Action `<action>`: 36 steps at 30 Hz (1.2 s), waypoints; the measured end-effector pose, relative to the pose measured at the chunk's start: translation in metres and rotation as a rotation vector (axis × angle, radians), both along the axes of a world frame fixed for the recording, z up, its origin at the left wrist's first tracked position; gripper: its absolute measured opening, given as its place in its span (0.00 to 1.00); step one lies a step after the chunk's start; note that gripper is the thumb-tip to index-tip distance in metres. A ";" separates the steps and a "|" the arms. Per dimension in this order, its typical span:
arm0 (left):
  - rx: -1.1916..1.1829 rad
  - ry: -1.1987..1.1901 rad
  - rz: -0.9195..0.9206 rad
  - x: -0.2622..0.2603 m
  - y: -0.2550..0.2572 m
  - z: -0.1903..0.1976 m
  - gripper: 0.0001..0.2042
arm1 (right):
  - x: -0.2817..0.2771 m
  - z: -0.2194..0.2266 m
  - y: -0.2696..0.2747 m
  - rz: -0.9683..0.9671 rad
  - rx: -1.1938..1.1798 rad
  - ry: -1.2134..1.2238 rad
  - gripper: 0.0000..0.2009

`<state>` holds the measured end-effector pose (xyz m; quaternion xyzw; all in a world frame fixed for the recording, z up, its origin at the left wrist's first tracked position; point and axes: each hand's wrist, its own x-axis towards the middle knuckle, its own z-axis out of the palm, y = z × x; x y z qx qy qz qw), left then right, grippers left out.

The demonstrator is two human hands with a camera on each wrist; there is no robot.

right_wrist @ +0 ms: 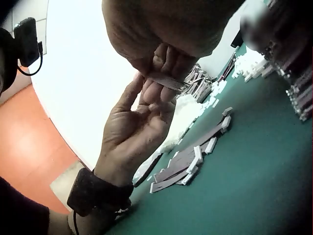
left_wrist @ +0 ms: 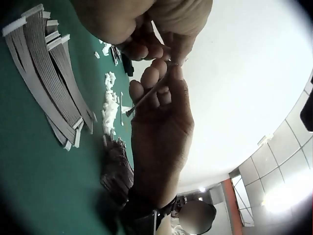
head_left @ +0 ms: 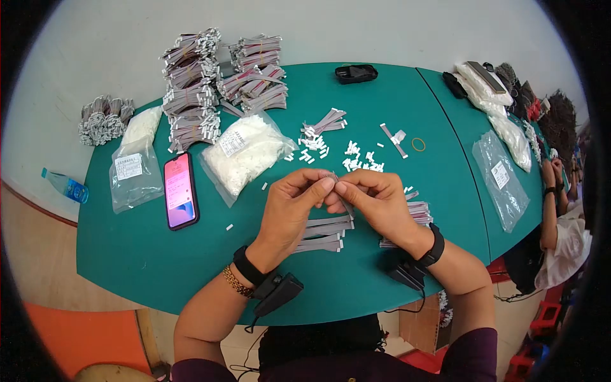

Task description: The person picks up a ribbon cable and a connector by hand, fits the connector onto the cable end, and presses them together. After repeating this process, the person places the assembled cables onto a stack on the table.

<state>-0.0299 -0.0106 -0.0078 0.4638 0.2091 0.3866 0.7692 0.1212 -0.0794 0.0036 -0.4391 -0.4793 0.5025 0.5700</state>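
Both hands meet over the front middle of the table. My left hand point(head_left: 287, 207) and my right hand point(head_left: 383, 202) pinch one grey ribbon cable point(head_left: 348, 207) between thumbs and fingertips. The cable's strip point(right_wrist: 166, 81) shows between the fingers in the right wrist view; its end at the fingertips is mostly hidden. Beneath the hands lie several ribbon cables point(head_left: 321, 242) with white connectors at their ends. Another bunch of cables point(head_left: 417, 213) lies beside the right hand. Loose white connector housings point(head_left: 363, 162) are scattered just beyond the fingers.
Bundled cables point(head_left: 191, 95) are stacked at the back left. A bag of white connectors point(head_left: 248, 149), a phone point(head_left: 181, 191) and another bag point(head_left: 137, 165) stand left. A rubber band point(head_left: 418, 144) and an empty plastic bag point(head_left: 501, 181) lie right. Another person's hands point(head_left: 552, 173) show far right.
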 end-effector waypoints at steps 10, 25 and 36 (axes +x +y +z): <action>0.095 0.064 0.046 0.000 -0.002 0.004 0.07 | -0.002 0.000 -0.001 -0.010 0.010 -0.056 0.08; 0.138 0.071 0.024 -0.003 0.003 0.001 0.06 | 0.004 0.007 -0.001 0.051 -0.038 -0.050 0.08; 0.169 0.110 0.061 -0.002 -0.001 0.000 0.07 | 0.003 0.003 0.001 0.034 -0.054 -0.168 0.08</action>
